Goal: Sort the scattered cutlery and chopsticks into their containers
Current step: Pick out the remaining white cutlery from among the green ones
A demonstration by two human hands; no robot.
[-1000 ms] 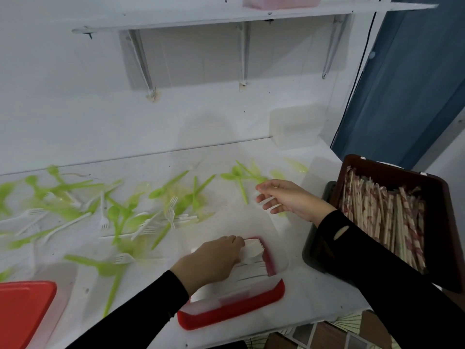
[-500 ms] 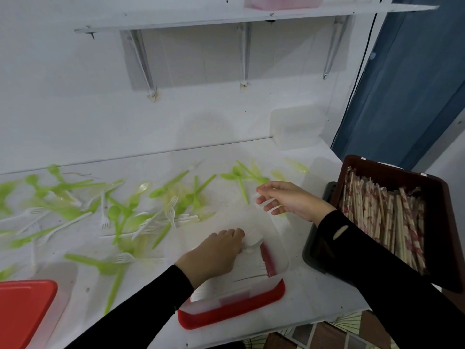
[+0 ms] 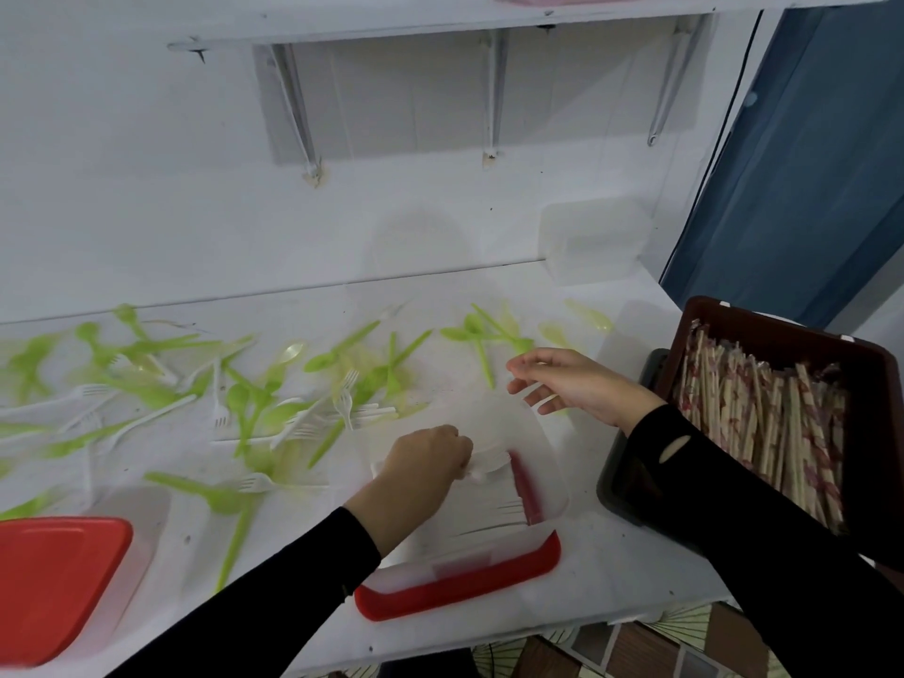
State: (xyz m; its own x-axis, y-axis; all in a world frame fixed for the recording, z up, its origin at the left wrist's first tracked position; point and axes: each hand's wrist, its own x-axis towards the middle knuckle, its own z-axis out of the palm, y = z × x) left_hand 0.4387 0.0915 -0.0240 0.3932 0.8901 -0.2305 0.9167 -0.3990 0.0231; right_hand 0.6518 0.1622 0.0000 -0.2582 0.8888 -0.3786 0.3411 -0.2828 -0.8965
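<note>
A clear plastic box [image 3: 550,474] stands on a red lid [image 3: 464,587] near the table's front edge, with several white forks [image 3: 489,513] lying inside. My left hand [image 3: 423,464] is over the box and grips a few white forks by their handles. My right hand [image 3: 570,384] hovers just beyond the box's far right corner, fingers loosely spread and holding nothing. Green spoons [image 3: 244,403] and white forks [image 3: 345,408] lie scattered across the table to the left. At the right, a dark brown tray [image 3: 782,327] holds many wrapped chopsticks [image 3: 763,423].
A red-lidded container [image 3: 58,579] sits at the front left corner. A clear box [image 3: 592,242] stands against the wall at the back right. A wall shelf [image 3: 440,12] runs overhead, and a blue curtain [image 3: 807,163] hangs at the right.
My left hand has moved slightly forward inside the clear box with the white forks. My right hand has lifted off the box's far rim and spread its fingers.
</note>
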